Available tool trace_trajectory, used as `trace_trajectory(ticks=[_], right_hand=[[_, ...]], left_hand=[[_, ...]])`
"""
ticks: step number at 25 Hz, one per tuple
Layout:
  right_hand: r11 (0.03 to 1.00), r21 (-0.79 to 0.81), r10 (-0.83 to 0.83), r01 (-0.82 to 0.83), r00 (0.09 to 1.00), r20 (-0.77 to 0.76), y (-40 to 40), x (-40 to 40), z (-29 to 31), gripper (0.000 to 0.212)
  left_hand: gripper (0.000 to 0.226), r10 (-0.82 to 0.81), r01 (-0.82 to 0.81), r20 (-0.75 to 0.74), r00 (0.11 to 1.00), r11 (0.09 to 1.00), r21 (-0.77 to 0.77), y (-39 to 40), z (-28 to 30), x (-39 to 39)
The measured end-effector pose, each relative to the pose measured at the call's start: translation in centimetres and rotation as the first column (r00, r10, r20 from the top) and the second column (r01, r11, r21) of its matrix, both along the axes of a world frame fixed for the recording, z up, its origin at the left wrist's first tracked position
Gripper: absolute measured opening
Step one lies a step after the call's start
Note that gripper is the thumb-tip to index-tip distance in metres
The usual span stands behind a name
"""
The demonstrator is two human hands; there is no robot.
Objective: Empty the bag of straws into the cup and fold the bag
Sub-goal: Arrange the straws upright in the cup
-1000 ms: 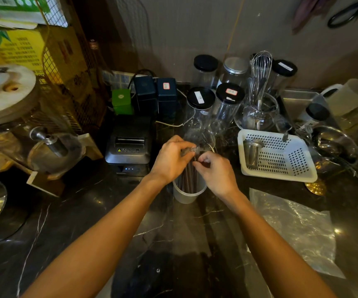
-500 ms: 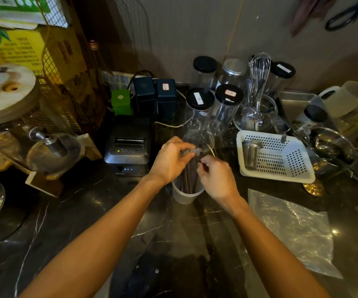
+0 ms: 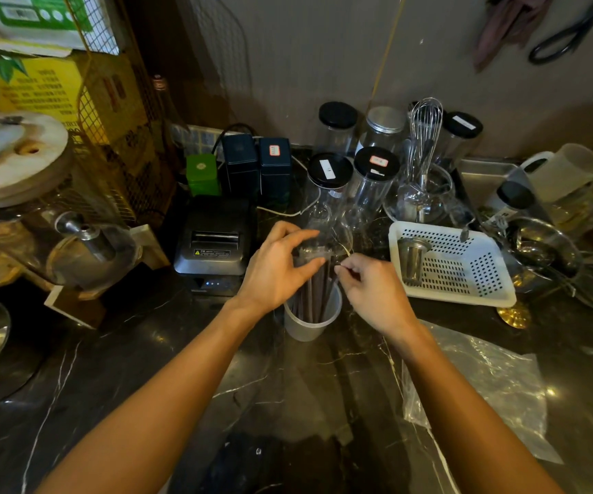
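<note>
A translucent white cup (image 3: 309,326) stands on the dark marble counter with a bundle of dark straws (image 3: 318,294) upright in it. My left hand (image 3: 277,269) curls around the top of the bundle, thumb and fingers pinching it. Just right of the straw tops, my right hand (image 3: 373,290) pinches a thin yellow band (image 3: 346,249) that runs toward the bundle. A clear plastic bag (image 3: 494,379) lies flat and crinkled on the counter at the right, partly under my right forearm.
A black receipt printer (image 3: 215,244) sits left of the cup. Behind the cup stand clear jars (image 3: 373,180) with black lids and a whisk (image 3: 425,137). A white perforated basket (image 3: 466,269) with a metal strainer cup is at the right. A glass dispenser (image 3: 74,244) fills the left.
My right hand has drawn a little right and down from the straw tops, pulling the yellow band. My left hand's fingers have loosened slightly around the bundle top.
</note>
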State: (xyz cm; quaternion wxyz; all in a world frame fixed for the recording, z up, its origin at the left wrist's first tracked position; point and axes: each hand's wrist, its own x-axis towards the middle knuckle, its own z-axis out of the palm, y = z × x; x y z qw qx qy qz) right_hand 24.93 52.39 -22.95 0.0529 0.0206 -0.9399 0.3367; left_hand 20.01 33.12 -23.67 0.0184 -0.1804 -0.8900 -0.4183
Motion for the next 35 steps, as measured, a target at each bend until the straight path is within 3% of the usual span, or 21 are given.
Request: trace_trajectory(ticks=[7,10,14,17,18,20,23,26,29,32,35], right_hand=[[0.985,-0.175,-0.016,-0.003,0.994,-0.106,0.3,-0.6,4.9,0.013],[0.923,-0.376,-0.139,0.088,0.984,-0.113,0.9,-1.4,7.3,0.014],[0.673,-0.688,-0.248,0.271,0.959,0.135,1.0,-2.6,7.3,0.015],[0.539,-0.733,-0.176,0.415,0.907,0.384,0.9,-2.3,5.2,0.012],[0.546,-0.710,-0.138,0.445,0.883,0.448,0.7,-2.0,4.3,0.013],[0.662,-0.607,-0.083,0.439,0.848,0.523,0.1,-1.4,2.7,0.017],[0.830,-0.471,-0.064,0.299,0.890,0.451,-0.7,-0.7,1.6,0.012],[0.838,-0.530,0.027,0.130,0.960,0.278,-0.5,-0.5,2.1,0.012],[0.808,-0.588,0.155,-0.010,0.968,0.197,-0.7,-0.6,2.7,0.013],[0.861,-0.504,0.173,-0.073,0.973,0.155,-1.2,-1.1,2.2,0.002],[0.932,-0.360,0.102,-0.037,0.981,0.164,-1.0,-1.6,0.6,0.012]], left_hand=[[0.052,-0.128,0.123,-0.077,0.989,0.989,-0.077,-1.4,1.2,0.7],[0.059,-0.193,0.183,-0.113,0.975,0.979,-0.096,-1.6,1.4,0.8],[0.054,-0.257,0.263,-0.168,0.952,0.965,0.018,-1.6,1.7,1.3],[0.041,-0.233,0.275,-0.187,0.954,0.929,0.247,-1.5,2.3,1.5],[0.033,-0.226,0.274,-0.187,0.956,0.916,0.292,-1.4,2.5,1.5],[0.022,-0.204,0.239,-0.148,0.968,0.929,0.282,-1.4,2.9,1.2],[0.016,-0.122,0.129,-0.106,0.987,0.989,0.070,-1.5,2.6,0.5],[0.013,-0.111,0.106,-0.028,0.993,0.985,-0.132,-1.5,2.0,0.1],[0.016,-0.110,0.112,0.018,0.994,0.977,-0.184,-1.0,1.8,0.5],[0.016,-0.101,0.109,0.054,0.993,0.976,-0.190,-0.4,1.3,0.9],[0.015,-0.061,0.075,0.103,0.993,0.988,-0.138,-0.5,0.2,1.4]])
